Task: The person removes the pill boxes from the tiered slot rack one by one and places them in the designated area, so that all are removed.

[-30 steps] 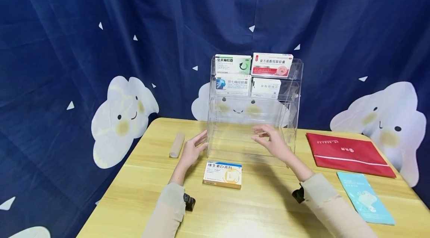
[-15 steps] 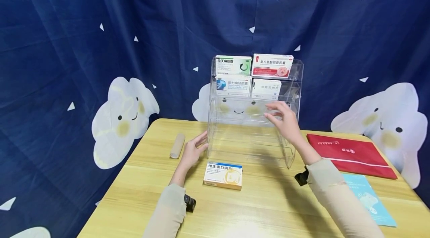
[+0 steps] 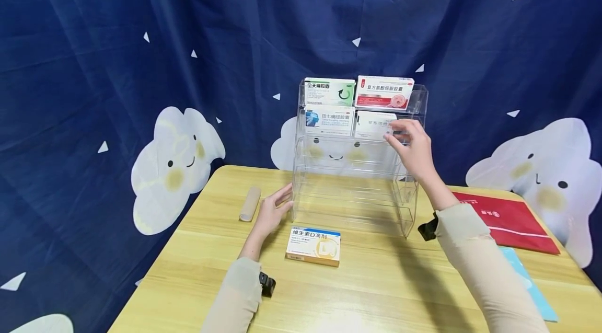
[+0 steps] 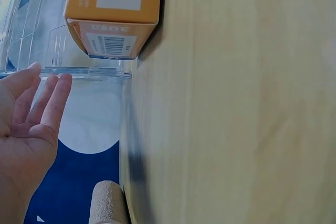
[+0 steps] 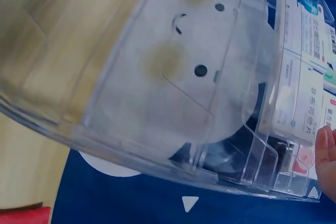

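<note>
A clear acrylic tiered rack (image 3: 350, 217) stands on the table, with medicine boxes in its upper two tiers. My left hand (image 3: 273, 211) rests at the rack's left side, fingers extended; in the left wrist view its fingertips (image 4: 64, 80) meet the clear edge. Up at the second tier, my right hand (image 3: 414, 149) has thumb and fingers at the right end of a white medicine box (image 3: 371, 125). They look close to or touching that box, not clearly gripping it. A white and orange vitamin D drops box (image 3: 312, 247) lies before the rack.
The top tier holds a green-and-white box (image 3: 329, 91) and a red-and-white box (image 3: 383, 93). Left of the white box sits a blue-and-white box (image 3: 329, 121). A beige roll (image 3: 250, 204) lies left; a red pouch (image 3: 512, 220) and light-blue packet (image 3: 533, 291) lie right.
My right hand has risen from the rack's lower tiers, moving right and up to the white box in the second tier. The left hand keeps its place by the rack.
</note>
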A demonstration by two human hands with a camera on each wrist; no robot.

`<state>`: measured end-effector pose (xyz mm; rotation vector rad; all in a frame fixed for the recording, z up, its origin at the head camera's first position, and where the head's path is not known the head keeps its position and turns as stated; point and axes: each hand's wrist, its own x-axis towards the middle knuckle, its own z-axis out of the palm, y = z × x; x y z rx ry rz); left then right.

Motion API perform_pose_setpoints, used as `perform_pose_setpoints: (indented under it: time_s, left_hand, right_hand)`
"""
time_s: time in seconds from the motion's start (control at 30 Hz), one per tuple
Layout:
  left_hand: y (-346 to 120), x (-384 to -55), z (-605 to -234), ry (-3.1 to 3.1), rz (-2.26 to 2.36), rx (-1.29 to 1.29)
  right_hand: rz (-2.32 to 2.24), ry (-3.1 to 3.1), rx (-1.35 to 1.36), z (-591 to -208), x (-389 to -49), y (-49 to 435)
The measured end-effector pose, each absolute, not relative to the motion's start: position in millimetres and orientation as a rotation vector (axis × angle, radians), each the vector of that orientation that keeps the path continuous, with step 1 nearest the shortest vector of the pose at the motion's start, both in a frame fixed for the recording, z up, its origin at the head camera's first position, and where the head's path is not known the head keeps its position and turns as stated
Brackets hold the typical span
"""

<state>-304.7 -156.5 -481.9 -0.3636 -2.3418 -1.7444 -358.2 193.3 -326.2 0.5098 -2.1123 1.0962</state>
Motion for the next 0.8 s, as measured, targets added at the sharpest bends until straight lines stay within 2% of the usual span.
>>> perform_pose_setpoints:
  time_s: [0.2,0.5,0.8]
  left_hand:
    - [-154,-303,-479,-2.355,-1.714,-0.353]
    - [-153,-284,-450,-2.367,-1.738,-0.410]
    - [-156,-304,-481,-2.361,-1.730,-0.346]
  right_hand:
    - [0.933,-2.113,0.509,-315,-368,198]
    - [0.772,-2.249,0.535,-303,-388,199]
    - [0.642,-2.324,0.528,-308,-396,198]
